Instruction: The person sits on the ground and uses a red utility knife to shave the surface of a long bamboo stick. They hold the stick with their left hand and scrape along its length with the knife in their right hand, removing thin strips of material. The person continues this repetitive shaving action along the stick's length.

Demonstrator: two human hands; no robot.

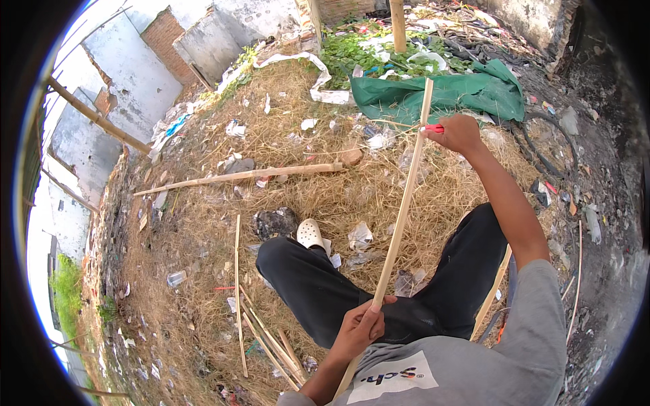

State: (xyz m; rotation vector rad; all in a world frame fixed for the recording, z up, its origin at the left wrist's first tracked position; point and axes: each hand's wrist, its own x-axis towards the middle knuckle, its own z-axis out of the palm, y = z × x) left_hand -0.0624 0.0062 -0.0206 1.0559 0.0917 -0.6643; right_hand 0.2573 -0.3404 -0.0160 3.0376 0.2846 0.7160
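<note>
A long pale bamboo strip [404, 211] slants up and away from my lap, its far end rising in front of the green tarp. Low on the strip, near my waist, my left hand [361, 329] is closed round it. My right hand [458, 134], arm stretched forward, is closed on a small red-handled tool [434, 128] that meets the strip close to its far end. The tool's working part is mostly hidden, so I cannot tell its exact kind. Beside my left knee, several thin bamboo strips [272, 340] lie loosely grouped on the dry grass.
A bamboo pole [250, 175] lies across the dry grass ahead. The crumpled green tarp [440, 95] is spread at the far side, with a black hose [535, 152] to its right. My foot wears a white clog [309, 233]. Litter is scattered around; broken walls [125, 57] stand far left.
</note>
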